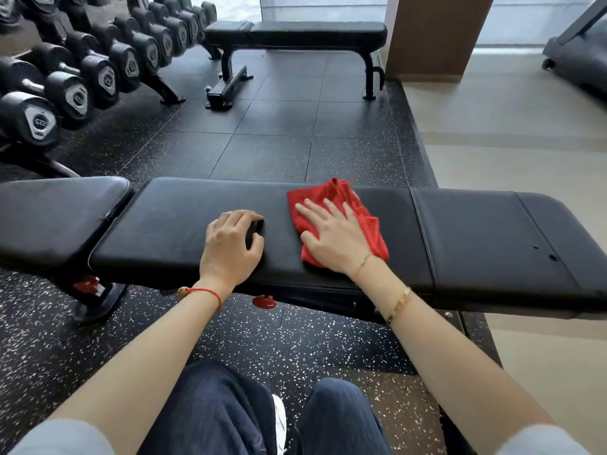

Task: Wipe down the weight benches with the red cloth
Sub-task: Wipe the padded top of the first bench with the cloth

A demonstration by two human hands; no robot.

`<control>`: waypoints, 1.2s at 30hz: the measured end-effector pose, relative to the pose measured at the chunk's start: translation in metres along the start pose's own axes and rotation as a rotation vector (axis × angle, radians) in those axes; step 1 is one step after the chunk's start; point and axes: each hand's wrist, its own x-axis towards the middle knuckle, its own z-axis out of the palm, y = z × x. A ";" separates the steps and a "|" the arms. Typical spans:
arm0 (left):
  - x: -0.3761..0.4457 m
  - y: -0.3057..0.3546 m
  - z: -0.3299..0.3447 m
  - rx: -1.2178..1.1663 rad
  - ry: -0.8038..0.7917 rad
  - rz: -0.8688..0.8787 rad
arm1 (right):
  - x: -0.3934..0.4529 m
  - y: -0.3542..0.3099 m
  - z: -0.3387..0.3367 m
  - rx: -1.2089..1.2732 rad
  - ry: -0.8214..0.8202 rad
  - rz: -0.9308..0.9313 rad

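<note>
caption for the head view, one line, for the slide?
Right hand presses a red cloth flat on the near weight bench; left hand rests beside it.

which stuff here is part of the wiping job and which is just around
In the job: red cloth under the right hand; near bench, left hand resting on it; far bench.
Just around: dumbbells; treadmill.

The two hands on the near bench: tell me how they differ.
The right hand lies flat with fingers spread, pressing the red cloth; the left hand rests curled on bare padding, holding nothing. The left wrist wears a red string, the right a gold chain. Both rest on the near bench.
</note>
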 end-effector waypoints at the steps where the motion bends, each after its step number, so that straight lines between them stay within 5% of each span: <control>1: 0.000 0.000 0.000 -0.003 0.000 0.006 | -0.011 -0.002 0.000 0.005 -0.001 -0.039; 8: -0.002 -0.001 -0.002 -0.011 -0.012 0.029 | -0.058 0.050 -0.017 0.016 0.040 0.022; 17: -0.002 0.002 -0.001 0.006 -0.011 0.002 | 0.036 0.084 -0.026 0.011 0.023 0.390; 26: -0.001 0.000 -0.001 -0.013 -0.011 0.014 | -0.029 0.063 -0.016 -0.007 0.025 0.003; 32: 0.000 0.002 0.000 -0.007 -0.007 -0.007 | 0.010 0.079 -0.023 -0.023 0.009 0.246; 36: -0.001 0.003 0.000 0.000 -0.008 -0.011 | 0.021 0.029 -0.011 0.000 -0.008 0.177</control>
